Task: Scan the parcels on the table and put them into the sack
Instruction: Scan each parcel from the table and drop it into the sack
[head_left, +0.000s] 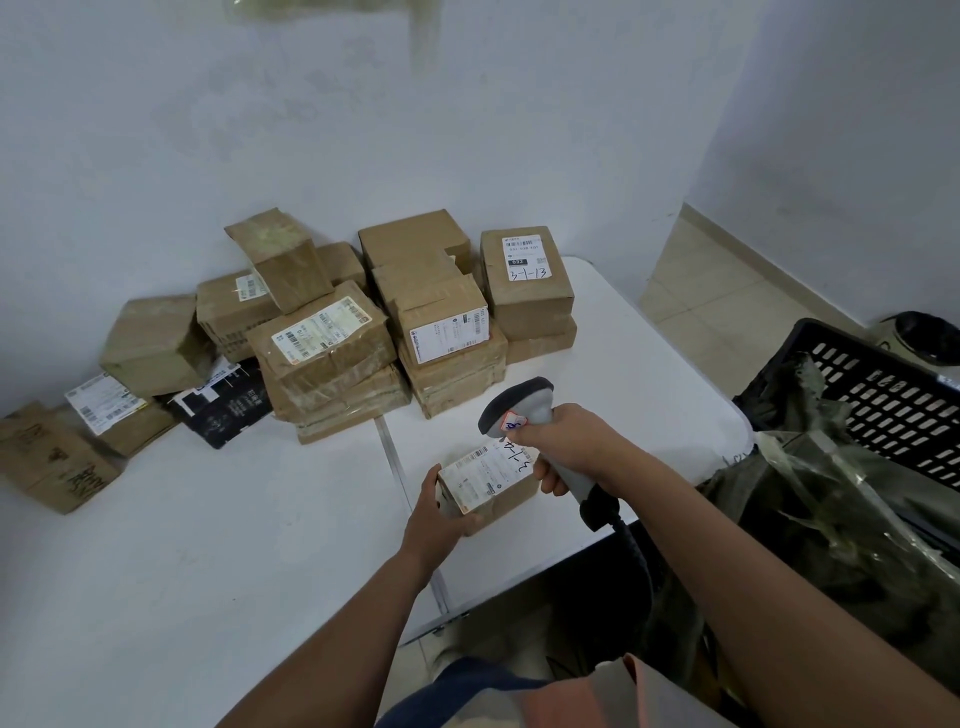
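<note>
Working at the white table (156, 545), with the parcel stack (332, 332) along the wall and the sack (841, 519) at your right, you should keep the small parcel (485, 486) label-up and steady, squarely beneath the scanner (524, 410). Your left hand (434, 519) grips the parcel's near end, fingers curled around it. Your right hand (576, 447) is wrapped round the scanner handle, head angled down just above the label.
</note>
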